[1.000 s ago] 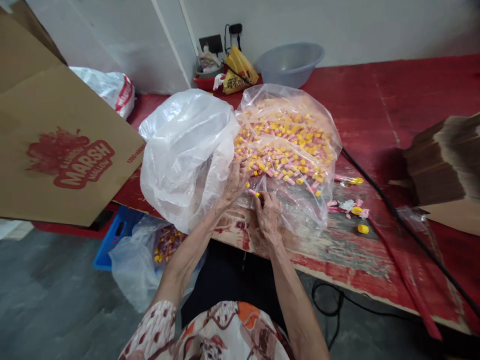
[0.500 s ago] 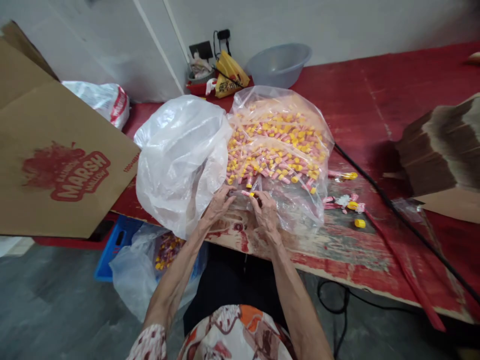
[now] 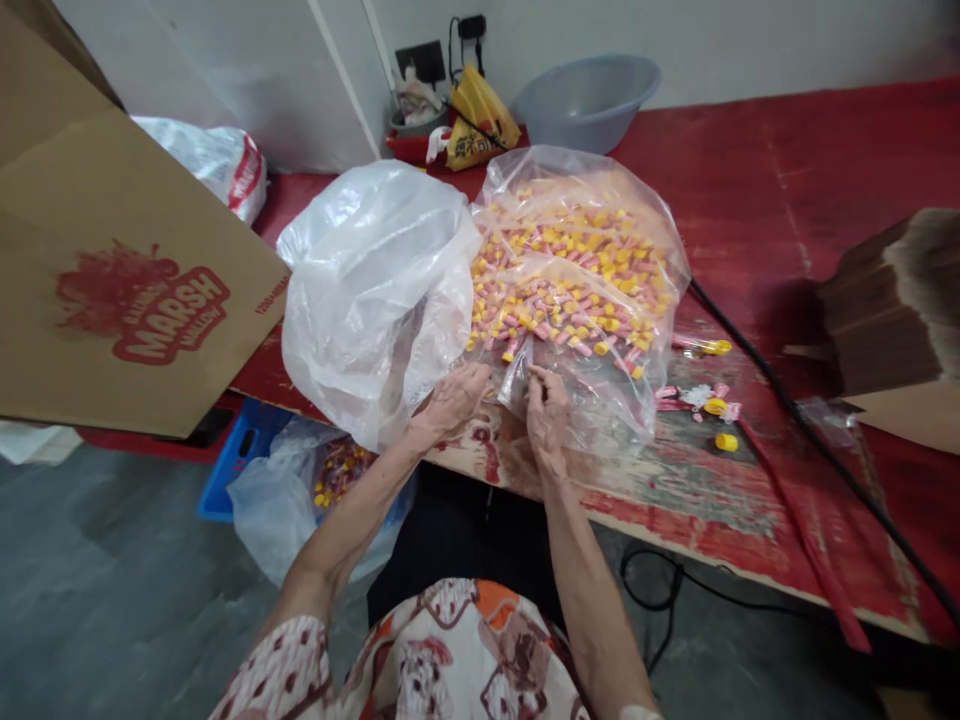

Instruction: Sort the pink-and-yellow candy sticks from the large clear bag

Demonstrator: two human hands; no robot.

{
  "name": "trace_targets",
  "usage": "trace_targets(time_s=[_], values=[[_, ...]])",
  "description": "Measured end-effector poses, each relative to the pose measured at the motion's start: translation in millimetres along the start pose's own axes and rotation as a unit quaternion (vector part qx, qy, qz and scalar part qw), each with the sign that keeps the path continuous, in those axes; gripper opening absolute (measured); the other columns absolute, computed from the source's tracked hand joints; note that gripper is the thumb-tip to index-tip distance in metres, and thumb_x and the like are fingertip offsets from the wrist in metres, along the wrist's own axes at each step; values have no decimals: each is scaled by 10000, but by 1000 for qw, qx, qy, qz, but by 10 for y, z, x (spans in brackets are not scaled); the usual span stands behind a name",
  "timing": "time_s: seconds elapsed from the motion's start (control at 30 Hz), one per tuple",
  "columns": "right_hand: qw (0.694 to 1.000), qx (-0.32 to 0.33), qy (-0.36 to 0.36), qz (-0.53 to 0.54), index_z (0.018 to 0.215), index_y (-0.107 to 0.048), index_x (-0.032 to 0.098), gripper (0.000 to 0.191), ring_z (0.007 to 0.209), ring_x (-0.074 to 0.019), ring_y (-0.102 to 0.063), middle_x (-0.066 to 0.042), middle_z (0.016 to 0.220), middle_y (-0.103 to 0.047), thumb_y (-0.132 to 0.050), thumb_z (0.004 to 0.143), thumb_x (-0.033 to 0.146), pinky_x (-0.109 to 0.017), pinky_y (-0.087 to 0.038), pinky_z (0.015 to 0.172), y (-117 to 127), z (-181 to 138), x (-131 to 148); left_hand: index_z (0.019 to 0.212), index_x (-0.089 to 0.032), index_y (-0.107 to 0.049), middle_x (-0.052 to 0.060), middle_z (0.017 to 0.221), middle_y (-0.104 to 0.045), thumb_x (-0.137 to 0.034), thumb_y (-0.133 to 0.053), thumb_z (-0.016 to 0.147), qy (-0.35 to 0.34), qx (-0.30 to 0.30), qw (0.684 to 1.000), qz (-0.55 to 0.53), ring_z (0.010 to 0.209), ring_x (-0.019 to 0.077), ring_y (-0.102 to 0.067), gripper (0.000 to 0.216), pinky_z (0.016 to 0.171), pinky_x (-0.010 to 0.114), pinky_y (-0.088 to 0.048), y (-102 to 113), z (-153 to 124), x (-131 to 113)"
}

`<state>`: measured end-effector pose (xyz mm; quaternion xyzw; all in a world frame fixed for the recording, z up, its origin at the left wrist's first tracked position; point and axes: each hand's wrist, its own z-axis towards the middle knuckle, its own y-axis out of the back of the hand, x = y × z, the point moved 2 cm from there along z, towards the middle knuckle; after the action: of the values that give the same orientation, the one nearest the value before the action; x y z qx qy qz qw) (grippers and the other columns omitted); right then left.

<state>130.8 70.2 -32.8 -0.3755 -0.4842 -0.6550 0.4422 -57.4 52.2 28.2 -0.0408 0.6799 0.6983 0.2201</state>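
Observation:
A clear plastic bag (image 3: 651, 405) lies on the worn red table, filled with many small pink tubes with yellow ends (image 3: 592, 260). At its near edge, my right hand (image 3: 549, 410) is closed, fingertips pinched beside a fold of the clear plastic; what is in them is too small to make out. My left hand (image 3: 455, 395) is closed too, its fingers bent together at the bag's lower left corner, and anything in it is hidden. Beside my left wrist stands a large, milky white plastic bag (image 3: 367, 290), puffed up and with its contents hidden.
A printed cardboard box (image 3: 150, 300) stands at left and a brown carton (image 3: 892, 310) at right. A black cable (image 3: 780, 385) crosses the table near loose pink and yellow pieces (image 3: 701, 400). Behind is a grey basin (image 3: 589, 105). Below, a blue crate (image 3: 225, 470) holds a bag.
The pink and yellow piece that was between my fingertips is no longer visible there. My hands have moved slightly apart, and the whole view has shifted a little.

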Motion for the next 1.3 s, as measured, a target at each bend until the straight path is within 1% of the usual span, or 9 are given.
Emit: trace_targets(time_s=[0.1, 0.3, 0.4, 0.5, 0.67, 0.77, 0.9, 1.13, 1.3], values=[[999, -31, -37, 15, 1241, -781, 214, 414, 1001, -246, -712, -120, 1162, -785, -427, 1068, 341, -410, -584, 960, 36, 20, -27, 1032, -238, -654, 55, 1009, -736, -286, -603, 1072, 11, 11, 999, -39, 956, 235, -730, 80, 870, 314, -569, 46, 76, 47], [1000, -26, -9, 3, 1166, -785, 212, 390, 1032, -248, -720, -122, 1162, -798, -444, 1056, 366, -405, -584, 978, -7, 5, 38, 1130, -232, -714, 19, 921, -776, -328, -578, 1078, 77, 2, 987, -143, 848, 202, -730, 174, 842, 299, -574, 205, -54, 202], [999, -22, 16, -25, 1154, -786, 210, 390, 1061, -253, -731, -127, 1151, -806, -436, 1060, 352, -406, -582, 998, -27, 6, 22, 1169, -241, -714, 30, 1001, -793, -338, -627, 1068, 63, -52, 989, -120, 882, 205, -748, 165, 860, 304, -581, 167, -168, 106], [999, -19, 27, -40, 1152, -787, 211, 394, 1061, -258, -730, -130, 1148, -809, -425, 1055, 333, -418, -581, 1009, -44, 10, -19, 1186, -235, -693, 63, 1074, -788, -339, -626, 1082, 39, -93, 993, -67, 935, 213, -761, 162, 881, 304, -589, 8, -207, -71], [998, -13, 43, -45, 1147, -785, 218, 393, 1066, -251, -728, -124, 1149, -810, -420, 1060, 335, -418, -580, 1025, -48, 3, -54, 1090, -240, -612, 67, 976, -753, -325, -629, 1084, 48, -22, 998, -27, 937, 236, -766, 88, 790, 287, -563, -227, -96, -228], [996, -11, 58, -63, 1148, -784, 219, 400, 1068, -251, -729, -125, 1146, -812, -412, 1072, 344, -418, -580, 1027, -49, -13, -47, 1079, -238, -592, 46, 900, -731, -322, -641, 1074, 67, 0, 997, -34, 857, 245, -751, 97, 717, 288, -515, -204, -58, -210], [996, -14, 62, -63, 1199, -763, 206, 402, 1102, -269, -713, -146, 1172, -795, -400, 1069, 318, -448, -570, 1043, -35, 5, -48, 1047, -245, -594, 10, 847, -720, -289, -643, 1058, 83, -12, 994, -74, 807, 231, -745, 67, 684, 280, -477, -118, -145, -225], [986, -17, 90, -139, 1159, -753, 191, 402, 1125, -277, -682, -165, 1201, -760, -380, 1065, 310, -445, -549, 1042, 68, 473, -99, 1035, -240, -624, 42, 967, -758, -274, -641, 1058, 44, -167, 979, -110, 922, 233, -766, 45, 805, 312, -546, -115, -296, -369], [976, 21, 89, -197, 1244, -740, 168, 431, 1171, -294, -653, -186, 1282, -717, -369, 1034, 231, -466, -534, 1052, -90, 935, -102, 948, -244, -556, 12, 863, -705, -182, -704, 976, 48, -109, 983, -140, 841, 225, -736, 164, 788, 314, -553, -344, -212, -335]])
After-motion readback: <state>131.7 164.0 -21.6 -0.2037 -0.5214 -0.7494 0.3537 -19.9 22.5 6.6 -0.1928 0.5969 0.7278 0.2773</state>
